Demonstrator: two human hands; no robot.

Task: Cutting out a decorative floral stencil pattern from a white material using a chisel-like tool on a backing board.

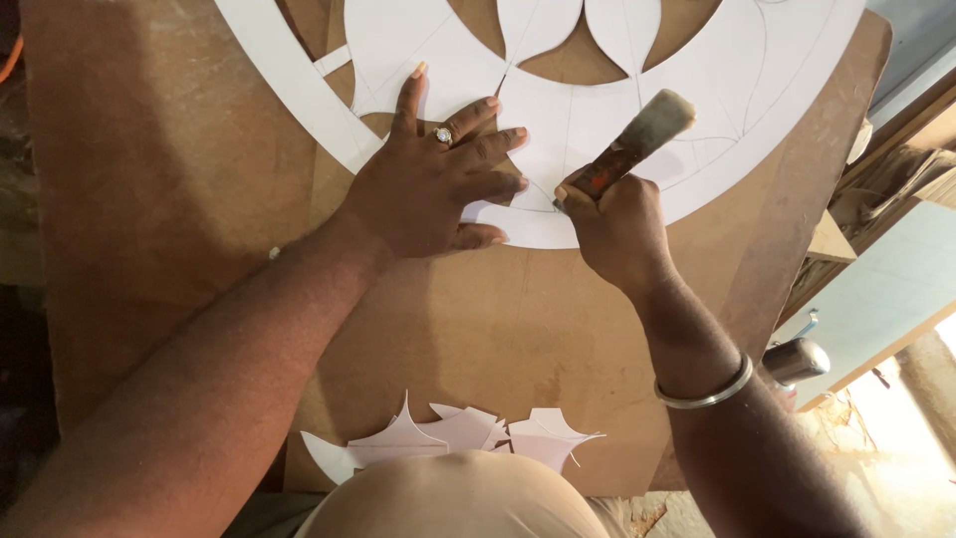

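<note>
A large white sheet [757, 70], cut into a round petal pattern with pencil lines on it, lies on a brown board [498, 329]. My left hand [438, 184], with a ring on one finger, presses flat on the sheet with fingers spread. My right hand [615, 224] grips a wooden-handled cutting tool [637, 139], its tip down on the sheet's inner edge just right of my left fingertips. The blade itself is hidden by my fingers. A metal bangle [702, 394] sits on my right wrist.
Several white offcut pieces [458, 433] lie on the board near its front edge. A metal object [795, 361] and wooden scraps [832, 239] sit off the board's right side. A pale blue surface [886, 289] runs along the right.
</note>
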